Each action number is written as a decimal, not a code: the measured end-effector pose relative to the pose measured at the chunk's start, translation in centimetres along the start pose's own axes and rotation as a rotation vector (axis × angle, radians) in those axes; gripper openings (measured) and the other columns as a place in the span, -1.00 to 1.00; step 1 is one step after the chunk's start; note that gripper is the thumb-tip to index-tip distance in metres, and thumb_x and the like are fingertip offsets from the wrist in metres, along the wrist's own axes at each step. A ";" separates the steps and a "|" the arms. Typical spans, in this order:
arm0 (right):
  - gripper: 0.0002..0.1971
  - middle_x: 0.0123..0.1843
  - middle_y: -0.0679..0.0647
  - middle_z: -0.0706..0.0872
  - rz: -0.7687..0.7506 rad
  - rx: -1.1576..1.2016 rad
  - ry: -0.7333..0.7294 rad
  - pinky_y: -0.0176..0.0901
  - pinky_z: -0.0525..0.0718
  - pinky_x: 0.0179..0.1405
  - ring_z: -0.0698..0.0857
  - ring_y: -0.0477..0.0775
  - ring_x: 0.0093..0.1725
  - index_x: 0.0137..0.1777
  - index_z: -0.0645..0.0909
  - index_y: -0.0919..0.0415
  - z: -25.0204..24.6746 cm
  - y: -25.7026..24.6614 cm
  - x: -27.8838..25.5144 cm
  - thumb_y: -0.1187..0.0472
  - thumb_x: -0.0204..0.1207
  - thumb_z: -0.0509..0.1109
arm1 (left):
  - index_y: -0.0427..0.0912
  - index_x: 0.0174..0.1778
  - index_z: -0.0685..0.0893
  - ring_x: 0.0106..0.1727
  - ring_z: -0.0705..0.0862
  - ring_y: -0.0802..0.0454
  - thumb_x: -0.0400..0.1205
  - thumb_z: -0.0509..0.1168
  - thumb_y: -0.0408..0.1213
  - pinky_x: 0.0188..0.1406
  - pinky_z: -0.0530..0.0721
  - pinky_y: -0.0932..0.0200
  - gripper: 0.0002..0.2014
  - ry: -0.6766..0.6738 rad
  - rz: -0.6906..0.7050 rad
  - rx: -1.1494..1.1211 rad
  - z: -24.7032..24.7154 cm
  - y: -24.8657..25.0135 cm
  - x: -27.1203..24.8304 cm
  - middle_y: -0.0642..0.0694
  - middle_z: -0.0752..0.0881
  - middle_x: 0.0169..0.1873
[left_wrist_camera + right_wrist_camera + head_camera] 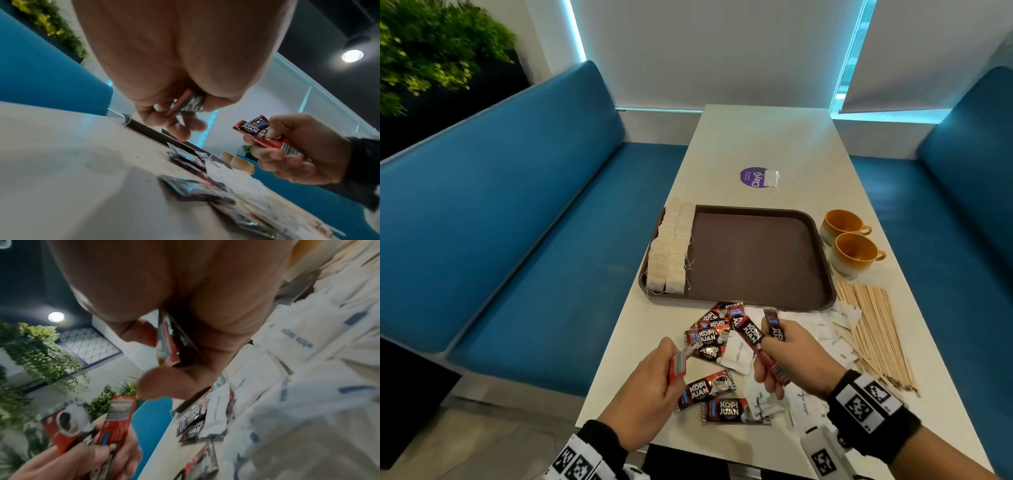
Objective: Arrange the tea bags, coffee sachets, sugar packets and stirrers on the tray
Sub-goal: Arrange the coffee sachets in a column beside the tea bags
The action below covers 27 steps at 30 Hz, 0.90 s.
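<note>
Your left hand (645,387) and right hand (792,363) each pinch coffee sachets (751,337) above the desk (756,144). Tea bags (671,253) already fill the tray's (822,260) left side. Gathering sachets appears underway; next, lay them beside the tea bags.

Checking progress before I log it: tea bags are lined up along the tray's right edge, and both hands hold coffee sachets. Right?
Not quite. The tea bags line the tray's left edge, as the head view shows. The rest holds: the left hand and right hand each hold coffee sachets.
</note>
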State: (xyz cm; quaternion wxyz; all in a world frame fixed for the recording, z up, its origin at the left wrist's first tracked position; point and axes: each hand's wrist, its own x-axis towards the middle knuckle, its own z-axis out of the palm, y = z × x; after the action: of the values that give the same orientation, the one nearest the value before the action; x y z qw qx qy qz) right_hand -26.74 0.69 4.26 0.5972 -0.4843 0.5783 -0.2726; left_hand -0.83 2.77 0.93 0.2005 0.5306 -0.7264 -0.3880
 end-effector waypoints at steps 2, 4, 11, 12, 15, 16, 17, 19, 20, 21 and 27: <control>-0.85 -0.35 0.39 0.72 -0.021 -0.047 -0.020 -0.12 0.54 -0.58 0.59 0.20 -0.51 -0.03 0.45 0.26 0.4 0.2 -0.4 0.20 0.49 0.29 | 0.17 -0.17 0.23 -0.34 0.36 0.10 0.71 0.13 -0.35 -0.33 0.36 0.17 -0.69 -0.027 -0.010 0.035 0.3 0.2 0.2 0.22 0.49 -0.36; -0.82 -0.38 0.26 0.66 -0.025 -0.091 -0.042 -0.15 0.44 -0.56 0.50 0.11 -0.53 0.06 0.44 0.12 0.6 1.0 -0.5 0.40 0.58 0.20 | 0.10 -0.09 0.24 -0.35 0.40 0.15 0.68 0.09 -0.47 -0.36 0.37 0.23 -0.68 -0.055 -0.018 0.019 0.4 0.7 0.3 0.12 0.46 -0.35; -0.65 -0.24 -0.10 0.45 -0.169 -0.597 -0.111 -0.36 0.44 -0.32 0.41 -0.15 -0.34 -0.12 0.45 -0.04 1.0 1.7 -0.8 0.50 0.49 0.18 | 0.27 0.16 0.40 -0.09 0.69 0.16 0.51 0.30 -0.23 -0.20 0.65 0.23 -0.60 -0.053 -0.091 0.117 0.6 0.5 0.7 0.19 0.71 -0.05; -0.66 -0.21 -0.13 0.45 -0.188 -0.643 -0.097 -0.39 0.43 -0.28 0.44 -0.19 -0.29 -0.20 0.39 -0.09 1.2 1.7 -0.9 0.45 0.48 0.25 | 0.27 0.12 0.45 -0.07 0.66 0.16 0.50 0.32 -0.13 -0.14 0.67 0.18 -0.68 -0.043 -0.091 0.202 0.8 0.4 0.8 0.20 0.70 -0.06; -0.76 -0.15 -0.11 0.48 -0.262 -0.758 -0.108 -0.34 0.45 -0.24 0.48 -0.17 -0.21 -0.28 0.40 -0.07 1.9 2.6 -0.9 0.15 0.50 0.40 | 0.21 0.14 0.53 0.05 0.60 0.16 0.52 0.34 0.08 0.06 0.63 0.13 -0.71 -0.062 -0.093 0.412 2.3 0.4 0.9 0.20 0.67 0.02; -0.78 -0.13 -0.08 0.50 -0.269 -0.803 -0.119 -0.28 0.48 -0.21 0.49 -0.13 -0.19 -0.26 0.43 -0.03 2.1 3.0 -0.9 0.06 0.55 0.39 | 0.20 0.17 0.53 0.09 0.59 0.14 0.54 0.34 0.10 0.09 0.61 0.14 -0.69 -0.070 -0.103 0.436 2.7 0.3 0.8 0.20 0.66 0.06; -0.77 -0.12 -0.05 0.51 -0.276 -0.841 -0.129 -0.19 0.50 -0.16 0.50 -0.08 -0.17 -0.24 0.47 0.00 2.3 3.4 -0.8 -0.01 0.61 0.36 | 0.19 0.19 0.54 0.11 0.59 0.13 0.57 0.34 0.10 0.10 0.60 0.15 -0.70 -0.064 -0.108 0.446 2.9 0.1 0.8 0.19 0.65 0.08; -0.77 -0.08 -0.02 0.54 -0.283 -0.851 -0.143 -0.14 0.46 -0.13 0.52 -0.02 -0.11 -0.17 0.55 0.07 2.5 4.1 -0.6 0.00 0.70 0.33 | 0.18 0.20 0.55 0.11 0.58 0.14 0.62 0.33 0.04 0.12 0.61 0.17 -0.75 -0.041 -0.113 0.449 2.9 -0.2 0.8 0.18 0.64 0.09; -0.82 -0.04 0.00 0.55 -0.282 -0.853 -0.152 -0.14 0.44 -0.12 0.55 0.02 -0.06 -0.10 0.58 0.13 2.6 4.2 -0.6 0.06 0.68 0.34 | 0.18 0.20 0.55 0.10 0.57 0.16 0.64 0.32 0.00 0.12 0.63 0.17 -0.78 -0.031 -0.113 0.446 2.8 -0.5 0.7 0.18 0.63 0.08; -0.87 0.01 0.00 0.55 -0.283 -0.872 -0.159 -0.12 0.44 -0.11 0.57 0.07 -0.01 -0.03 0.61 0.16 2.7 4.2 -0.5 0.10 0.65 0.35 | 0.17 0.18 0.55 0.07 0.57 0.17 0.65 0.30 -0.03 0.09 0.65 0.17 -0.80 -0.021 -0.112 0.439 2.7 -0.8 0.7 0.18 0.62 0.06; -0.51 0.19 -0.03 0.56 -0.221 -1.181 -0.172 -0.03 0.58 -0.05 0.65 0.13 0.10 0.23 0.58 0.02 4.0 3.7 -0.6 -0.23 0.43 0.53 | 0.07 -0.06 0.49 -0.20 0.52 0.10 0.73 0.22 -0.13 -0.26 0.46 0.24 -0.94 0.058 -0.109 0.409 1.8 -1.5 0.7 0.11 0.43 -0.10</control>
State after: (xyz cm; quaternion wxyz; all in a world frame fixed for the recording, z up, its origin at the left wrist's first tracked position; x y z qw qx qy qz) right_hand -23.87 3.73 0.64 0.2400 -0.8114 0.5277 0.0741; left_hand -1.39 2.55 -1.41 0.0881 0.6097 -0.7543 -0.2272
